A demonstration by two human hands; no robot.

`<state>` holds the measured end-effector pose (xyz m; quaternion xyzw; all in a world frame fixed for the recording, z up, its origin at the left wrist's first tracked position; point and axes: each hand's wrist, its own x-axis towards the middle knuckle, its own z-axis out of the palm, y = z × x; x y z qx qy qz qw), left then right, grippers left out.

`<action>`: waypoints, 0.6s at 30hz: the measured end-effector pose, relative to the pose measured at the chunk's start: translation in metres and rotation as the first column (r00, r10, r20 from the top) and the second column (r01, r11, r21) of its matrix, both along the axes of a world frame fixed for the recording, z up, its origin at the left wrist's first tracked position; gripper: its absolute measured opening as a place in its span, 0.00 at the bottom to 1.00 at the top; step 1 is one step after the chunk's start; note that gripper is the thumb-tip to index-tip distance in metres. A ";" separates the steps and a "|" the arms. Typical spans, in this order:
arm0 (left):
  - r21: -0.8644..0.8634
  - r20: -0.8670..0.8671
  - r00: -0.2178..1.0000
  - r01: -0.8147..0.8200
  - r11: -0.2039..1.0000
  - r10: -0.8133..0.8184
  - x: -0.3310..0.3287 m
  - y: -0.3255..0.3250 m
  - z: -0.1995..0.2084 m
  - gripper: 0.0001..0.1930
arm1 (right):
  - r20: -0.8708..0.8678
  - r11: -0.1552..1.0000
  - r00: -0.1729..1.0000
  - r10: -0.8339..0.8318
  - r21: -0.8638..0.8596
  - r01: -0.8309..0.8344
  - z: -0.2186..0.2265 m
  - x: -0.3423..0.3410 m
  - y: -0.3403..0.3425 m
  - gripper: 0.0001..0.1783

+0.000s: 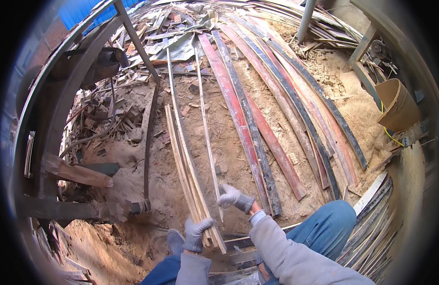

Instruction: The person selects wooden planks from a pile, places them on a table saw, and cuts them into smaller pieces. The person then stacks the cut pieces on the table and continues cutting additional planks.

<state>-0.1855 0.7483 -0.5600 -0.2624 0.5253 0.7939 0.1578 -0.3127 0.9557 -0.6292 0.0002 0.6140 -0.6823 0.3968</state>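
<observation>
My left hand (199,230), in a pale work glove with a grey cuff, is closed round the near end of a bundle of long thin wooden strips (185,166). The bundle stretches away from me over the sawdust. To its right, my right hand (232,197), gloved the same way, grips a single thin wooden strip (204,114) close to its near end. That strip runs far ahead, roughly alongside the bundle, with its near tip showing below the glove. How the right fingertips close on it is partly hidden.
Long red planks (229,99) and dark planks (305,128) lie on the sawdust to the right. A metal machine frame (148,142) stands at the left. Scrap wood (158,23) is heaped at the back. More strips (376,228) are stacked at lower right, below a curved brown sheet (395,104).
</observation>
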 end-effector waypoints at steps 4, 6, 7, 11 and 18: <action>-0.042 -0.036 0.996 0.080 0.996 -0.082 -0.007 -0.002 0.026 0.30 | 0.060 0.980 0.997 -0.039 -0.191 0.050 0.013 0.026 -0.019 0.48; -0.133 -0.010 0.997 0.078 0.988 -0.080 -0.011 -0.001 0.037 0.32 | 0.184 0.951 0.966 -0.180 -0.217 0.219 0.024 0.035 -0.037 0.52; -0.179 0.014 0.998 0.061 0.982 -0.059 -0.013 -0.001 0.041 0.32 | 0.297 0.946 0.934 -0.200 -0.189 0.263 0.031 0.039 -0.045 0.60; -0.108 -0.101 0.990 0.092 0.990 -0.103 -0.024 -0.008 0.060 0.28 | -0.150 0.946 0.968 -0.202 0.225 0.233 0.064 0.039 -0.060 0.67; 0.003 -0.017 0.995 0.094 0.996 -0.094 -0.037 -0.020 0.101 0.32 | -0.157 0.819 0.982 0.100 0.574 0.009 0.148 0.031 -0.055 0.75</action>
